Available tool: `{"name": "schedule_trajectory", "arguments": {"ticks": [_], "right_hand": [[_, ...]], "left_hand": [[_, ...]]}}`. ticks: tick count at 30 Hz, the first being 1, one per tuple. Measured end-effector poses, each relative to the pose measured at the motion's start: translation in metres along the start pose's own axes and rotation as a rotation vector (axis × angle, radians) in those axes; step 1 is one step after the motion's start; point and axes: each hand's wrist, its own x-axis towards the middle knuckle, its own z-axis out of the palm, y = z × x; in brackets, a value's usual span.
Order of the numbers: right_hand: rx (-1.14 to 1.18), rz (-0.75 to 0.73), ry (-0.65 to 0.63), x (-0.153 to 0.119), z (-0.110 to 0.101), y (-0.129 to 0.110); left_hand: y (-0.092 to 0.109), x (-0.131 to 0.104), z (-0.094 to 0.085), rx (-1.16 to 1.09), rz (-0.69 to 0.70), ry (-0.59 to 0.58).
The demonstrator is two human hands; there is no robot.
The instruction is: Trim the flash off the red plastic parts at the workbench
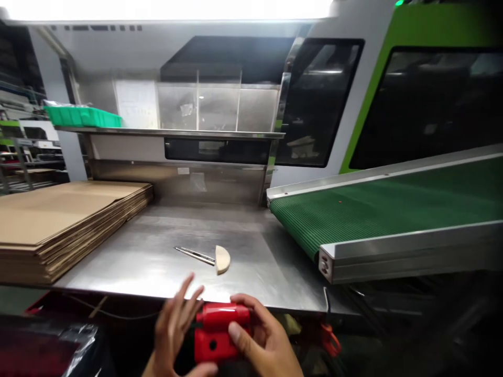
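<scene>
Hands meet below the steel table [157, 256] near edge: right hand [263, 340] clamped on a red plastic part [220, 330], its cylinder's long axis lying left-right; left hand [173, 324] open, fingers spread, touching its left end.

— What sort of place is this?
— A factory floor. A green conveyor [385, 209] runs out of a big green-and-white machine [353, 104] onto a steel bench [157, 251].
— Anything else?
— Stacked flat cardboard [58, 220], a green crate [82, 116] on a shelf.
</scene>
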Motion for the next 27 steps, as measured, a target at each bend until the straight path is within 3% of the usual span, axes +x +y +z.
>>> {"name": "schedule_trajectory", "arguments": {"ticks": [2,4,7,9,11,14,17,19,23,27], "right_hand": [[0.173,-0.053,0.104,0.004,0.031,0.013],[0.189,-0.077,0.123,0.001,0.055,0.033],[-0.272,-0.191,0.167,-0.009,0.070,0.045],[-0.703,-0.356,0.223,-0.001,0.066,0.032],[-0.997,-0.510,0.209,0.029,0.060,0.009],[-1.167,-0.519,0.092,0.101,0.064,-0.011],[-1.339,-0.362,0.005,0.168,0.078,0.000],[-1.425,-0.266,-0.025,0.192,0.087,0.016],[-1.480,-0.250,-0.068,0.198,0.097,0.034],[-1.357,-0.370,-0.194,0.171,0.099,0.014]], "left_hand": [[0.004,0.006,-0.008,-0.188,-0.093,0.129],[0.007,0.009,-0.012,-0.436,-0.255,0.221],[0.009,0.008,-0.012,-0.642,-0.411,0.358],[0.014,0.006,-0.015,-0.681,-0.404,0.425],[0.021,0.004,-0.020,-0.710,-0.398,0.395],[0.030,-0.002,-0.029,-0.766,-0.436,0.317],[0.033,-0.011,-0.035,-0.810,-0.461,0.316],[0.032,-0.016,-0.037,-0.814,-0.473,0.286],[0.033,-0.022,-0.040,-0.793,-0.487,0.275],[0.040,-0.020,-0.040,-0.782,-0.484,0.338]]}}
